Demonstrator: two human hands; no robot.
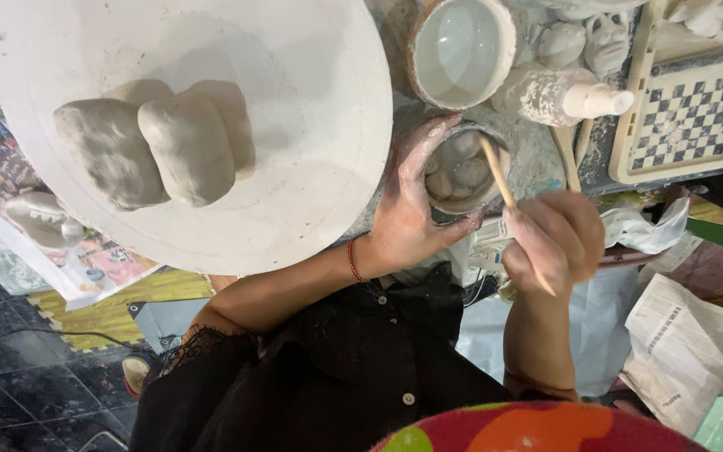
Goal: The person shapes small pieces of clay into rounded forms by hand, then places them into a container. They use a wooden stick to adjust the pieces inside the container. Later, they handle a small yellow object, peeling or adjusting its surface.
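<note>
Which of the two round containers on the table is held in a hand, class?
The smaller clay-smeared cup, gripped by the left hand, with a wooden stick from the right hand poking in. The larger white bowl behind stands untouched.

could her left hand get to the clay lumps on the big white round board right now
Probably not at once: the left hand is wrapped around the small clay pot. The clay lumps lie close by, unobstructed.

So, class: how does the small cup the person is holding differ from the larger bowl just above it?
The small cup is gripped by the left hand and holds clay lumps, with a wooden stick dipped in; the larger bowl stands untouched and holds only pale liquid. The cup is narrower than the bowl. Both are round and clay-smeared.
</note>
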